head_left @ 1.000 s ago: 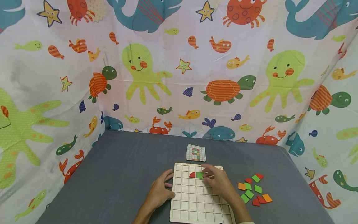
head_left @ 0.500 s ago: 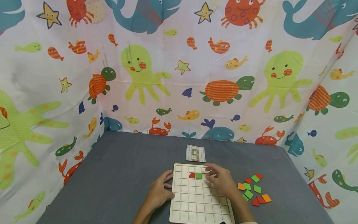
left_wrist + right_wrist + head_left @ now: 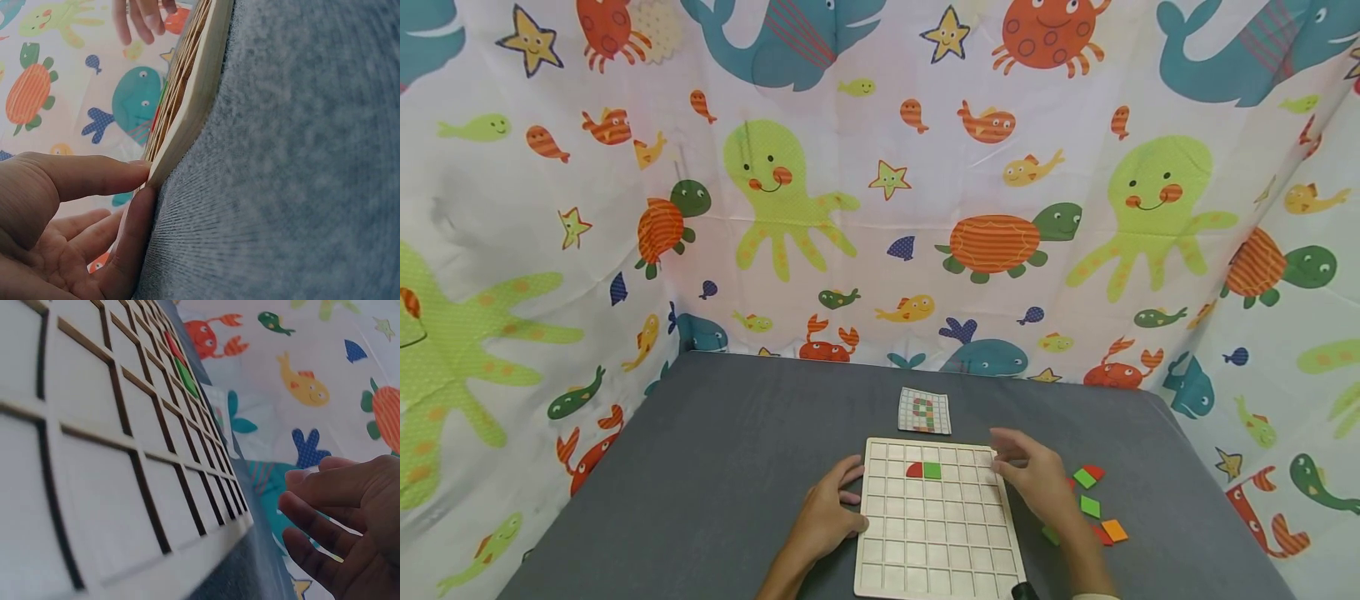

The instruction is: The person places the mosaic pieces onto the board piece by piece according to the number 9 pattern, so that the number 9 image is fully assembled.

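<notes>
A pale wooden grid board [image 3: 936,533] lies on the grey table. One red rounded tile [image 3: 914,470] and one green square tile [image 3: 932,471] sit side by side in its upper rows. My left hand [image 3: 827,510] rests against the board's left edge, thumb [image 3: 119,175] touching the rim and fingers spread farther along it. Over the board's upper right corner is my right hand [image 3: 1033,471], nothing held, its fingers [image 3: 312,515] loosely bent in the right wrist view.
Several loose tiles lie right of the board, among them a green one [image 3: 1090,506] and an orange one [image 3: 1115,530]; the right forearm hides some. A pattern card [image 3: 924,410] lies beyond the board. A printed sea-animal curtain [image 3: 880,250] surrounds the table.
My right hand has moved right, from beside the green tile to the board's upper right corner, now covering part of the loose tiles. My left hand has stayed at the left edge.
</notes>
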The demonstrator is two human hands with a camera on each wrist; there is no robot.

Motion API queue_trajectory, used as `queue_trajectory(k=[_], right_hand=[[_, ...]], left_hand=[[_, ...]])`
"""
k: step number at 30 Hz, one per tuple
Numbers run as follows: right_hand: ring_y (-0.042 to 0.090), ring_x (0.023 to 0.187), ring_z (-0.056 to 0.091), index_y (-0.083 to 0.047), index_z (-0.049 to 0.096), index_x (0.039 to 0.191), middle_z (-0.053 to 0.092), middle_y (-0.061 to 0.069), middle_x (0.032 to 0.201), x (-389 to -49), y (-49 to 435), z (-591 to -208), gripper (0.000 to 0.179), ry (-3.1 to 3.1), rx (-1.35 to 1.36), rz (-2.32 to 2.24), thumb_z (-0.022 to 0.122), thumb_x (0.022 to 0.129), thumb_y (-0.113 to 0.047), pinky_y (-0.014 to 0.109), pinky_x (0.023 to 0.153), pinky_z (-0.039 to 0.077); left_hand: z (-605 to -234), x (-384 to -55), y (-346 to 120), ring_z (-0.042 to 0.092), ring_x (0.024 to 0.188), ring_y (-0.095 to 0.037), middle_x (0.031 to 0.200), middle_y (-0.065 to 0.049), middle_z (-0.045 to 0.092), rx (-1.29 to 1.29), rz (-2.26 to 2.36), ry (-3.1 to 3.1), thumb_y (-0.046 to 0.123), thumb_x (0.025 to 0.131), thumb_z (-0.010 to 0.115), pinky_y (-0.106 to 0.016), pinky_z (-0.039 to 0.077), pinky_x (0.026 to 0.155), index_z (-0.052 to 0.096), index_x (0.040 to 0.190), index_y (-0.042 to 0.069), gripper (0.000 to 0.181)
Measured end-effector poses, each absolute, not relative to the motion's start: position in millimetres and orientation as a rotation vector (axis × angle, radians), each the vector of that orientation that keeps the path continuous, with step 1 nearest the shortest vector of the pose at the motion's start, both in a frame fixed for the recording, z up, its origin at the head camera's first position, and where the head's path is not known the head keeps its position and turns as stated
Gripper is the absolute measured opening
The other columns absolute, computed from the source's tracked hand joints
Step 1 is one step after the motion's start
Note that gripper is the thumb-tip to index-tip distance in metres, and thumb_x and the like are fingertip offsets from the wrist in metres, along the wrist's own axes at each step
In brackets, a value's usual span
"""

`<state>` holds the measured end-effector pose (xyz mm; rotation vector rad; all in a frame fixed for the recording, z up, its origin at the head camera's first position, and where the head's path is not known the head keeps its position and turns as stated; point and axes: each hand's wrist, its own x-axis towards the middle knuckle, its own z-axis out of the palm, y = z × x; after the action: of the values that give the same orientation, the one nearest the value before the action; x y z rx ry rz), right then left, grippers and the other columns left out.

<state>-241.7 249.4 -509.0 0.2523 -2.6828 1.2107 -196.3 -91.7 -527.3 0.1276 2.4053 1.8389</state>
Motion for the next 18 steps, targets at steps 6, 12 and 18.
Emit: queue_trajectory(k=[6,12,18], right_hand=[[0.028,0.104,0.074,-0.007,0.064,0.143,0.077,0.013,0.120,-238.9,271.8,-505.3,0.055,-2.649,0.237,1.208,0.079,0.091,0.000,0.028,0.085,0.059],[0.031,0.106,0.073,-0.006,0.063,0.144,0.077,0.015,0.120,-237.8,290.2,-504.9,0.055,-2.664,0.183,1.206,0.078,0.092,0.003,0.022,0.081,0.058],[0.033,0.109,0.072,-0.006,0.062,0.146,0.076,0.016,0.122,-235.2,305.7,-506.1,0.057,-2.738,0.037,1.202,0.075,0.092,0.005,0.022,0.077,0.058]], left_hand=[[-526.6,-196.8,-92.1,0.064,0.107,-0.030,0.154,-0.021,0.057,0.136,1.841,2.396,-0.015,0.066,0.074,-0.038,0.060,0.061,0.047,0.158,0.004,0.098],[-527.1,-198.1,-92.5,0.064,0.107,-0.030,0.154,-0.021,0.057,0.135,1.845,2.388,-0.016,0.066,0.074,-0.039,0.059,0.060,0.047,0.158,0.004,0.098],[-528.9,-198.2,-93.7,0.065,0.107,-0.029,0.154,-0.020,0.058,0.139,1.835,2.394,-0.016,0.066,0.076,-0.039,0.060,0.061,0.047,0.158,0.004,0.098]])
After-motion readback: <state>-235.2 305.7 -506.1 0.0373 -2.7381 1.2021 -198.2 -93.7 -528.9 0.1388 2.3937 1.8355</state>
